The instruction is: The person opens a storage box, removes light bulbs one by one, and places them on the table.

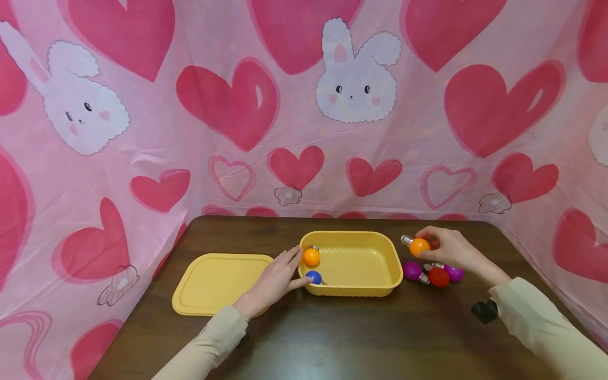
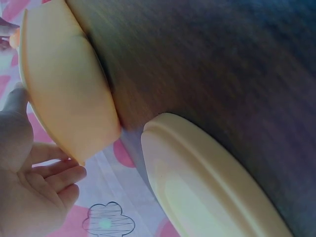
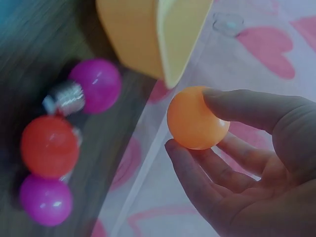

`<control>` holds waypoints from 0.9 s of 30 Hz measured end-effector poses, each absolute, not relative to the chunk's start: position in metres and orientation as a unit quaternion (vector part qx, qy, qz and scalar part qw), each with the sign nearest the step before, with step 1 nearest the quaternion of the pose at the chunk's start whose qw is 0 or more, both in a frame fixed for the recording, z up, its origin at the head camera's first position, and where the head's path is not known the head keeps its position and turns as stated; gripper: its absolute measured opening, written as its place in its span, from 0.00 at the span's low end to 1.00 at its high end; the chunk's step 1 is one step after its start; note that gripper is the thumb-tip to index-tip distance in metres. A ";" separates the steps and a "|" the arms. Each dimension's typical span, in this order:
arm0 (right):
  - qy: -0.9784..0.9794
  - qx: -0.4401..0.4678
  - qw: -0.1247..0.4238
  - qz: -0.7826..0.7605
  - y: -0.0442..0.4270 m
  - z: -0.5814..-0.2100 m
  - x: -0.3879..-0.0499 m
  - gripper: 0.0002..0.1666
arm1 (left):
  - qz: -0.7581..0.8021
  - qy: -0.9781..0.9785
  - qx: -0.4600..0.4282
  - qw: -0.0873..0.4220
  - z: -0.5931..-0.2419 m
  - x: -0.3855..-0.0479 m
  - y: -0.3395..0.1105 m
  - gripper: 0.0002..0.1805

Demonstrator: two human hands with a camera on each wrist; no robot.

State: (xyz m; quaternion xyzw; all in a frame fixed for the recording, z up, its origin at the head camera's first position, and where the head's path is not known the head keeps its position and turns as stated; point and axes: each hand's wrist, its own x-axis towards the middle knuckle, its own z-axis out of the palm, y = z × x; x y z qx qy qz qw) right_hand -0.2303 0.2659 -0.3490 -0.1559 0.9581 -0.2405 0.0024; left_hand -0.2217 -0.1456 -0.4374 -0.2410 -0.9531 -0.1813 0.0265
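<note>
While right hand (image 1: 448,246) pinches orange bulb (image 1: 420,247), base (image 1: 406,240) pointing left, axis mostly sideways, left hand (image 1: 274,277) relaxed against box (image 1: 358,291).

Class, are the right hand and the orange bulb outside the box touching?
Touching: the right wrist view shows the right hand pinching the orange bulb between thumb and fingers.

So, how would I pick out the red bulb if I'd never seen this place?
On the dark tabletop, find the open yellow box. Just to its right, from the person's side, the red bulb lies between two purple bulbs. Its colour sets it apart: both neighbours are purple.
</note>
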 end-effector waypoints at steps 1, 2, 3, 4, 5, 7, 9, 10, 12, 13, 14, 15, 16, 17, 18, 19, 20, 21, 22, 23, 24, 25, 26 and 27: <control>0.960 -0.151 0.000 -0.237 0.270 -0.350 -0.231 0.24 | -0.179 -0.953 -0.242 0.028 -0.437 -0.222 -0.146 0.45; 0.962 -0.146 -0.001 -0.232 0.275 -0.352 -0.231 0.24 | -0.178 -0.953 -0.243 0.028 -0.437 -0.222 -0.146 0.45; 0.963 -0.143 -0.003 -0.228 0.279 -0.353 -0.232 0.24 | -0.180 -0.953 -0.243 0.027 -0.437 -0.222 -0.146 0.45; 0.965 -0.139 -0.004 -0.223 0.284 -0.354 -0.232 0.24 | -0.180 -0.953 -0.243 0.027 -0.437 -0.222 -0.146 0.45; 0.966 -0.135 -0.006 -0.220 0.289 -0.355 -0.232 0.24 | -0.180 -0.953 -0.243 0.026 -0.437 -0.221 -0.146 0.45; 0.968 -0.128 -0.011 -0.217 0.298 -0.357 -0.233 0.24 | -0.182 -0.952 -0.243 0.025 -0.437 -0.221 -0.146 0.45; 0.969 -0.124 -0.018 -0.213 0.306 -0.359 -0.233 0.23 | -0.183 -0.952 -0.243 0.025 -0.436 -0.221 -0.146 0.45; 0.970 -0.123 -0.021 -0.210 0.310 -0.359 -0.233 0.23 | -0.182 -0.952 -0.243 0.025 -0.436 -0.221 -0.145 0.45; 0.972 -0.117 -0.030 -0.203 0.318 -0.361 -0.233 0.23 | -0.182 -0.952 -0.243 0.026 -0.436 -0.221 -0.146 0.45; 0.973 -0.114 -0.033 -0.199 0.321 -0.362 -0.233 0.23 | -0.182 -0.952 -0.243 0.026 -0.436 -0.221 -0.146 0.45; 0.974 -0.112 -0.035 -0.196 0.325 -0.363 -0.233 0.24 | -0.182 -0.952 -0.243 0.025 -0.436 -0.221 -0.146 0.45; 0.975 -0.108 -0.035 -0.193 0.328 -0.364 -0.233 0.24 | -0.182 -0.952 -0.243 0.024 -0.436 -0.221 -0.146 0.45; 0.976 -0.103 -0.036 -0.190 0.332 -0.365 -0.233 0.25 | -0.181 -0.952 -0.243 0.024 -0.435 -0.221 -0.146 0.45; 0.976 -0.100 -0.035 -0.189 0.335 -0.367 -0.233 0.25 | -0.181 -0.952 -0.245 0.025 -0.436 -0.221 -0.146 0.45; 0.977 -0.098 -0.034 -0.187 0.338 -0.368 -0.233 0.25 | -0.181 -0.952 -0.246 0.026 -0.435 -0.221 -0.146 0.45; 0.977 -0.096 -0.034 -0.187 0.341 -0.369 -0.233 0.26 | -0.180 -0.952 -0.248 0.028 -0.436 -0.221 -0.146 0.45; 0.978 -0.094 -0.033 -0.186 0.344 -0.371 -0.233 0.26 | -0.179 -0.951 -0.249 0.029 -0.436 -0.221 -0.147 0.45; 0.978 -0.093 -0.033 -0.184 0.347 -0.372 -0.234 0.25 | -0.177 -0.951 -0.250 0.031 -0.436 -0.221 -0.147 0.44; 0.978 -0.093 -0.035 -0.183 0.350 -0.373 -0.234 0.25 | -0.176 -0.951 -0.251 0.033 -0.436 -0.221 -0.147 0.44; 0.978 -0.092 -0.034 -0.183 0.353 -0.374 -0.235 0.25 | -0.176 -0.951 -0.252 0.034 -0.436 -0.221 -0.147 0.44; 0.979 -0.091 -0.035 -0.180 0.356 -0.375 -0.235 0.25 | -0.175 -0.951 -0.252 0.034 -0.435 -0.221 -0.146 0.44; 0.979 -0.089 -0.035 -0.179 0.358 -0.376 -0.235 0.25 | -0.174 -0.951 -0.252 0.034 -0.435 -0.220 -0.146 0.44; 0.980 -0.086 -0.032 -0.179 0.361 -0.377 -0.235 0.26 | -0.174 -0.952 -0.251 0.033 -0.435 -0.220 -0.146 0.44; 0.980 -0.084 -0.031 -0.178 0.363 -0.378 -0.235 0.26 | -0.174 -0.952 -0.250 0.033 -0.435 -0.220 -0.146 0.44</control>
